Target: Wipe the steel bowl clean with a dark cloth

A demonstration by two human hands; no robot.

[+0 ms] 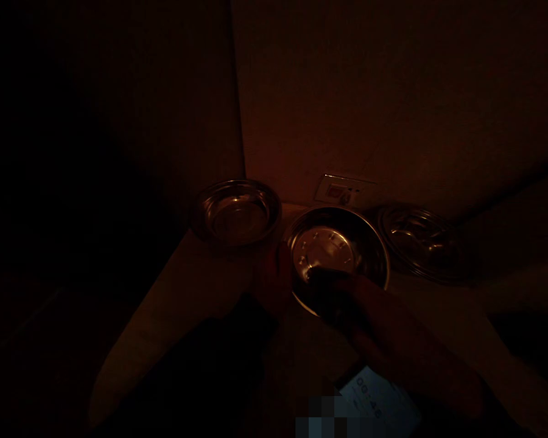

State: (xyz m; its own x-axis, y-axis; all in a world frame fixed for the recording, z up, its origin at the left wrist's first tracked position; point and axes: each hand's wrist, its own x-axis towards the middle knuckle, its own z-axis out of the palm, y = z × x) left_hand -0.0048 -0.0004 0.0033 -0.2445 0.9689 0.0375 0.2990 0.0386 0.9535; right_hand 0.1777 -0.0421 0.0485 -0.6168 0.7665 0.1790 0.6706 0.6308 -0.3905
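In very dim light a round steel bowl (364, 243) stands tilted on the tabletop, its shiny inside facing me. My left hand (273, 277) grips its left edge; the fingers are dim, a thumb lies near the rim. Over the bowl's lower right rim reaches my right hand (365, 307). Its fingers are closed around a dark, shapeless thing (326, 286) that lies against the inside of the bowl. Too little light falls there to tell what that thing is.
A second steel bowl (237, 222) sits at the back left, and several stacked steel plates or lids (422, 243) at the right. A wall socket (344, 190) is behind. Below my right arm a lit phone (379, 398) lies on the pale table (141, 347).
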